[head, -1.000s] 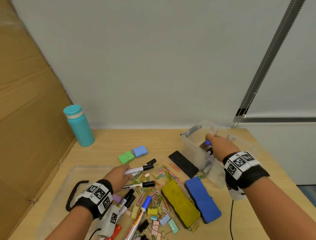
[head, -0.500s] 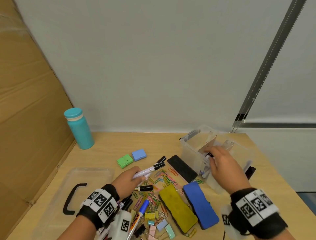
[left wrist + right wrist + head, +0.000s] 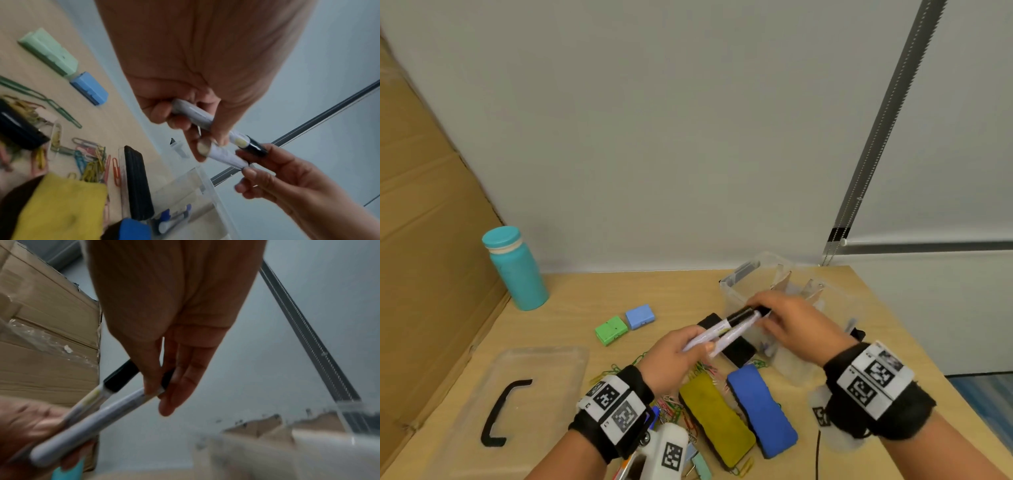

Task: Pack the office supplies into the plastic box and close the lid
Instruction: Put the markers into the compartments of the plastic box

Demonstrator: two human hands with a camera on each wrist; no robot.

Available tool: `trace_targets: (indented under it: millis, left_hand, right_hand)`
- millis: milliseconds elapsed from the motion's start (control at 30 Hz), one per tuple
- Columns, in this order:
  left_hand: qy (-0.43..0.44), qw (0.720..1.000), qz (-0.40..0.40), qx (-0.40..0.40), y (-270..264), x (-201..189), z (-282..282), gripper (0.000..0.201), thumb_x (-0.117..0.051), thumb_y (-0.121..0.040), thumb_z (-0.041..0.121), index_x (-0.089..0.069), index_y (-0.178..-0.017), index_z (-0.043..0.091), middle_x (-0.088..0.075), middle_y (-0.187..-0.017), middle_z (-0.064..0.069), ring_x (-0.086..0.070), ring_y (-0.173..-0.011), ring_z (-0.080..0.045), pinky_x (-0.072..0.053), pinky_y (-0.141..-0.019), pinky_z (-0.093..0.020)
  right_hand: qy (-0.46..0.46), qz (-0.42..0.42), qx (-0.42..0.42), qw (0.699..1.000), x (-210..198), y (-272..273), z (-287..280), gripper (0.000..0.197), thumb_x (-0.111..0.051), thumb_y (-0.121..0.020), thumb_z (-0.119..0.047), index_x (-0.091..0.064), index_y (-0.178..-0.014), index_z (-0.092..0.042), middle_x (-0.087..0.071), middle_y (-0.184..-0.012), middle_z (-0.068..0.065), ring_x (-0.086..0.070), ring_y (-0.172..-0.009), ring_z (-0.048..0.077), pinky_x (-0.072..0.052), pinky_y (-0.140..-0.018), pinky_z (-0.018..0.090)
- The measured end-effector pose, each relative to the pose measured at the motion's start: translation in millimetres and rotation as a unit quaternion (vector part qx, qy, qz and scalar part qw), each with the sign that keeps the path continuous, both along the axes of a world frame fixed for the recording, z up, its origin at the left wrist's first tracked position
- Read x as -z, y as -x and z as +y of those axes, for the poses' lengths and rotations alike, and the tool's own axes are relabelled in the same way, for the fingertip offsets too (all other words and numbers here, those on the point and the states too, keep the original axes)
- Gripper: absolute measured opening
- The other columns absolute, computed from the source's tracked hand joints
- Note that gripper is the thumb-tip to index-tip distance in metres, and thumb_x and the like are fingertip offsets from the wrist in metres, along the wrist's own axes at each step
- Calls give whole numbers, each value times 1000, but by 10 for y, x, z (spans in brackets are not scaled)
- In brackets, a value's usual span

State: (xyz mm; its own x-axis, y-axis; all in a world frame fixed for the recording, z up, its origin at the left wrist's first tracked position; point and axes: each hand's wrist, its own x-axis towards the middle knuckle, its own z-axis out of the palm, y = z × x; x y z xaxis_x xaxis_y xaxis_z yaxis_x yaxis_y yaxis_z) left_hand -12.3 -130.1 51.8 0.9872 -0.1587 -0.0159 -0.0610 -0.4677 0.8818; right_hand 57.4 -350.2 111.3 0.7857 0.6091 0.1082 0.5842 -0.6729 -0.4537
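Left hand: left hand point(image 3: 671, 356) curls round the barrel ends of two markers point(image 3: 726, 330), held side by side above the table point(image 3: 571, 294).
Right hand: right hand point(image 3: 794, 325) pinches the black-capped ends of the same pair between thumb and fingertips point(image 3: 152, 386); how firmly it has both is hard to tell, as the wrist view is blurred.
Axis: the markers' long axis runs from the left hand up and rightward to the right hand, caps pointing toward the plastic box point(image 3: 732, 291).
Key relation: the box stands just beyond and below the capped ends; the right hand is the nearer one to it and partly over its open top, so the transfer probably falls to that hand.
Box contents: blue-capped markers point(image 3: 174, 217) already lie inside.
Lid: lid point(image 3: 558, 359) with black handle lies flat at the table's left, well apart from the box.
Counts, still loose: two sponge erasers (yellow point(image 3: 717, 421), blue point(image 3: 762, 407)), one black eraser point(image 3: 739, 349), two small boxes (green point(image 3: 611, 330), blue point(image 3: 640, 317)), many paper clips point(image 3: 92, 160).
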Motion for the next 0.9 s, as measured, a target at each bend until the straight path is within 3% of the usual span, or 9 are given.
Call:
trace_targets:
  millis: [67, 133, 233, 367, 467, 567, 667, 733, 900]
  left_hand:
    - [8, 999, -10, -43, -21, 19, 37, 18, -47, -91, 40, -61, -99, 29, -64, -84, -9, -56, -70, -15, -43, -66, -28]
    - [5, 997, -6, -72, -32, 52, 79, 18, -45, -92, 39, -59, -101, 32, -67, -102, -13, -61, -92, -25, -48, -82, -38]
    - [3, 996, 6, -86, -20, 115, 111, 19, -42, -99, 25, -59, -108, 24, -66, -108, -4, -59, -104, -17, -44, -85, -22]
    - [0, 996, 22, -85, -18, 203, 131, 18, -38, -101, 24, -55, -106, 27, -61, -106, 14, -53, -96, -13, -38, -74, -14]
    - [10, 996, 32, -85, -8, 246, 142, 20, -36, -101, 22, -52, -110, 29, -65, -108, 3, -47, -93, -14, -34, -67, -13]
    - [-4, 995, 29, -91, 1, 237, 118, 22, -34, -101, 20, -51, -112, 29, -64, -96, -3, -54, -83, -18, -37, -65, -16]
    - [-14, 996, 34, -85, 12, 224, 35, 26, -34, -101, 19, -49, -112, 38, -62, -88, 1, -48, -55, 0, -47, -64, -28]
    - [-28, 996, 16, -84, 16, 186, -63, 32, -34, -101, 19, -44, -118, 44, -63, -99, 1, -49, -61, -1, -48, -66, -23]
    - [-125, 988, -64, -71, -169, -96, -540, 49, -35, -99, 12, -27, -146, 28, -44, -130, 7, -53, -89, 0, -41, -74, -2]
  right_hand:
    - [26, -39, 58, 997, -146, -211, -116, 19, -53, -92, -12, -61, -98, -29, -60, -92, -11, -57, -80, 5, -48, -73, 20]
    - [87, -56, 128, 986, -241, -477, -233, 22, -52, -90, -7, -60, -91, -27, -59, -91, -7, -56, -79, 10, -39, -62, 16]
    - [183, -17, 179, 967, -261, -796, -300, 23, -49, -88, -1, -60, -89, -21, -61, -95, -1, -56, -81, 15, -32, -55, 15]
    - [262, 34, 151, 953, -217, -975, -208, 27, -52, -87, 2, -65, -103, -15, -63, -111, 4, -58, -90, 18, -44, -71, 23]
    - [284, 81, 118, 948, -209, -1025, -197, 43, -53, -89, 1, -58, -125, -21, -53, -132, 5, -56, -112, 22, -46, -89, 27]
    - [220, 84, 149, 961, -206, -978, -323, 52, -45, -91, 0, -47, -136, -25, -44, -144, 3, -46, -128, 22, -40, -100, 30]
    - [124, 63, 185, 973, -79, -808, -546, 41, -45, -95, -12, -47, -135, -23, -44, -144, 3, -46, -128, 22, -37, -103, 32]
    - [128, 38, 216, 967, 116, -668, -702, 41, -43, -97, -22, -43, -138, -21, -37, -149, 2, -39, -132, 23, -34, -109, 36]
    - [114, 34, 341, 932, 719, -369, -887, 61, -28, -100, -39, -12, -150, -8, 0, -160, 11, -5, -147, 29, -13, -120, 41]
